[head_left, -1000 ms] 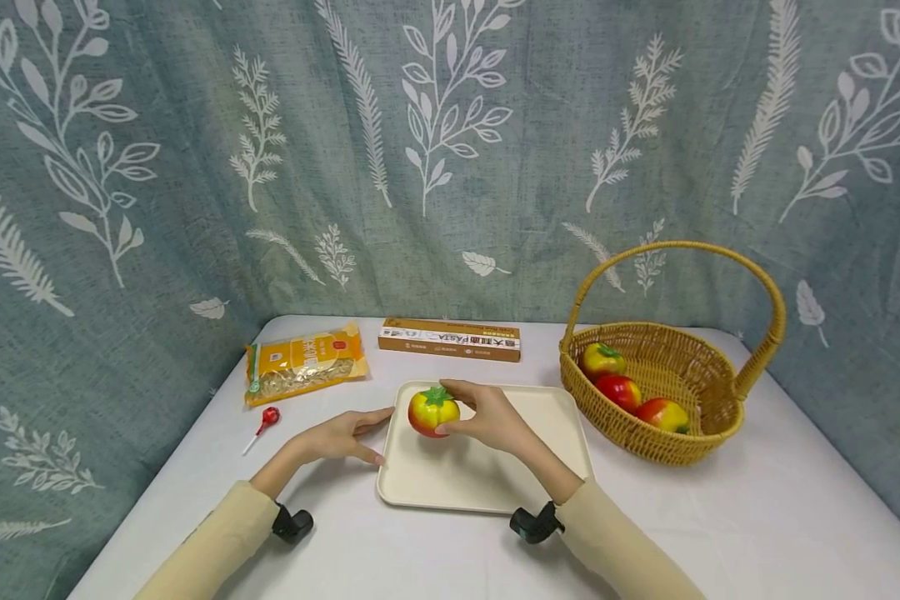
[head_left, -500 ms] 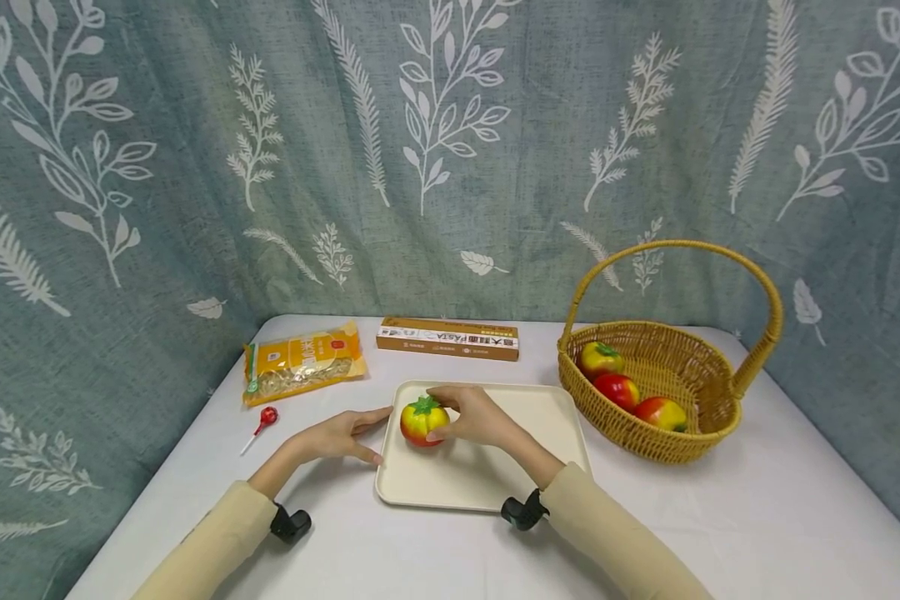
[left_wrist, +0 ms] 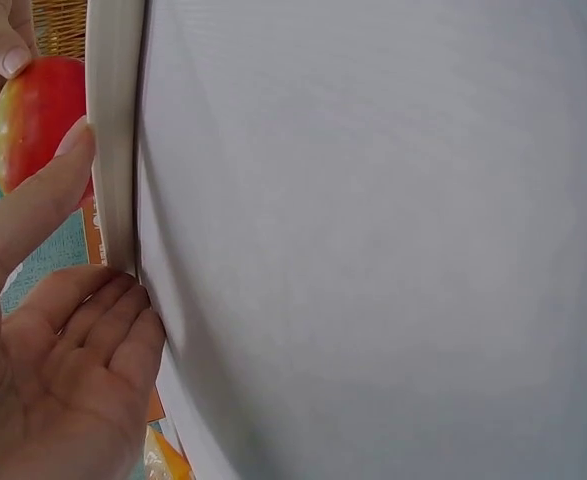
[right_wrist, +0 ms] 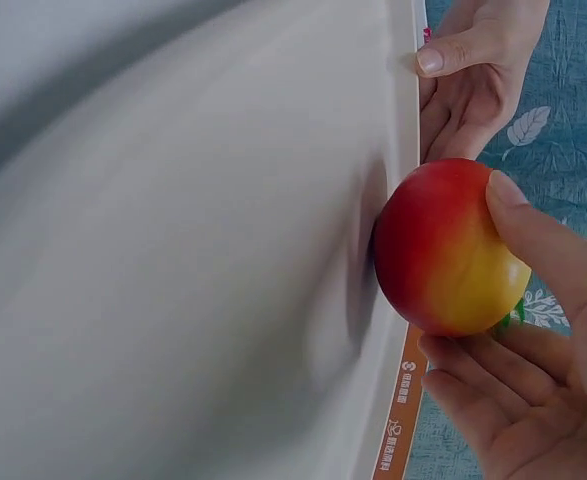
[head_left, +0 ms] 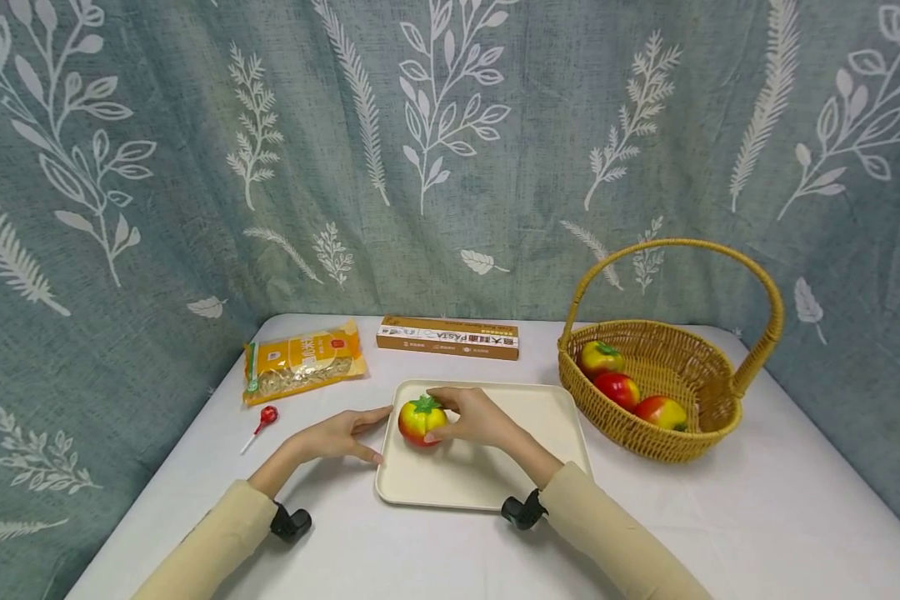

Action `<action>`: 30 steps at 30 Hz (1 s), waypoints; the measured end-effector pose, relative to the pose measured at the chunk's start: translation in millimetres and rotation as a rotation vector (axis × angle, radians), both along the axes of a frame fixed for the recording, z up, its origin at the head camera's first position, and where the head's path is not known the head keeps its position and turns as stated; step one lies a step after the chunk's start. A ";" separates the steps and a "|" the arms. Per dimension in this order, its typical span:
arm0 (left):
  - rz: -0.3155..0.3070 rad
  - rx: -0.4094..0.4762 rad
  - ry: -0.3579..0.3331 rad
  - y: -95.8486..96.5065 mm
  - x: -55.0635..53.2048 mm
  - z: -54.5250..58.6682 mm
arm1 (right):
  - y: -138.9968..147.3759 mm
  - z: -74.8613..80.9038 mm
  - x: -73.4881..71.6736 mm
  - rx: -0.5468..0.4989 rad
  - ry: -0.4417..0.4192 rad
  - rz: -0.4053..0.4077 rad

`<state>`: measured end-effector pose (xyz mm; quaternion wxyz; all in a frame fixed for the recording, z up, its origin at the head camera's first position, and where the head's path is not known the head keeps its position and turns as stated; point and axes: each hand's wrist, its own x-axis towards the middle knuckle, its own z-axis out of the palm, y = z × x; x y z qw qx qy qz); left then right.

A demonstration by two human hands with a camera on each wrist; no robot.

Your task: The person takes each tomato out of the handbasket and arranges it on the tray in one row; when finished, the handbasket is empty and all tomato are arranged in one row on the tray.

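Observation:
A red-and-yellow toy tomato point(head_left: 422, 421) with a green leafy top sits at the left part of a cream rectangular tray point(head_left: 450, 485). My right hand point(head_left: 474, 418) holds it from the right, thumb on the near side and fingers behind. In the right wrist view, the tomato point(right_wrist: 448, 250) is right at the tray's surface, between thumb and fingers. My left hand point(head_left: 337, 437) rests at the tray's left edge, its fingers extended and spread. Seen from the left wrist, the thumb and fingertips of the left hand point(left_wrist: 68, 350) touch the tray rim point(left_wrist: 113, 130).
A wicker basket point(head_left: 645, 446) with a tall handle stands at the right, with 3 toy fruits point(head_left: 617, 390) inside. Behind the tray lies a brown pasta box point(head_left: 447, 338). A yellow food packet point(head_left: 303, 364) and a red lollipop point(head_left: 268, 415) lie at the left.
My right hand has lowered the toy tomato toward the near left of the tray, then stayed almost still. The left hand keeps its place at the tray's edge.

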<state>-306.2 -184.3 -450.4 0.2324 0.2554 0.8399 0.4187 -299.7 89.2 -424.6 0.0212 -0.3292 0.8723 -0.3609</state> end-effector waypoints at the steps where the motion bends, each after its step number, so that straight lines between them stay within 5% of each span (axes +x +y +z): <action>1: -0.003 0.001 0.003 0.3 0.1 0.3 | 0.0 -0.2 0.3 0.001 -0.002 0.000; 30: 0.009 -0.015 0.011 0.0 1.9 3.0 | 0.2 -1.7 2.5 -0.006 -0.048 0.007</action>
